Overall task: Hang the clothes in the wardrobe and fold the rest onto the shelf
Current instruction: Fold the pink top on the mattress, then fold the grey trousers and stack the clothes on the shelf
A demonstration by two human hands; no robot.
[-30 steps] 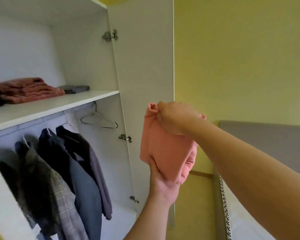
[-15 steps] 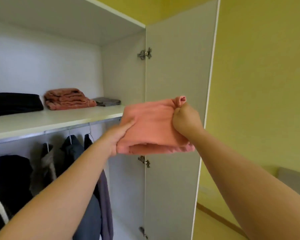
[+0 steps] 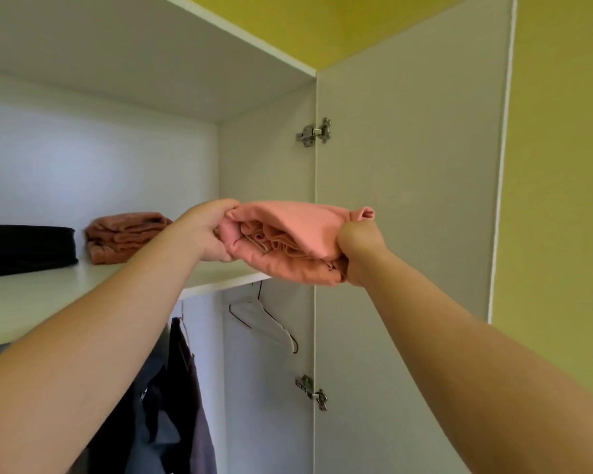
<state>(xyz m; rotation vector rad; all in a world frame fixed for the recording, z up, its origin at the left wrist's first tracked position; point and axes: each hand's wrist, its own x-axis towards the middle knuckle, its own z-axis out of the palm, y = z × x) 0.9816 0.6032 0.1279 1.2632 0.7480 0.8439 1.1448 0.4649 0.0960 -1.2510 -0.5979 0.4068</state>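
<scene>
Fingers (image 3: 220, 208): curled tight on both hands, pinching the two ends of the folded pink garment (image 3: 288, 230), none of them spread out
Left hand (image 3: 204, 230): wrapped round the garment's left end from above and below
Right hand (image 3: 358, 249): balled up on the right end, with a little roll of cloth poking up above the knuckles
Pink garment: held roughly flat in the air, right over the front edge of the wardrobe shelf (image 3: 48, 295) near its right corner, folded layers facing the camera. Honestly can't tell if the underside touches the board
Rust-coloured pile (image 3: 124, 237): folded, sitting toward the back of the shelf, just left of the left hand
Black pile (image 3: 24, 249): also folded, on the shelf next to the rust one, small gap between them
Dark clothes (image 3: 172, 388): hanging below the shelf, partly hidden by the left forearm
Empty hanger (image 3: 264, 323): below the shelf's right end, close to the side panel
Wardrobe door (image 3: 408, 234): white, swung open on the right, one metal hinge (image 3: 314, 131) up top and another lower down
Wall (image 3: 562, 165): yellow-green, right of the door
</scene>
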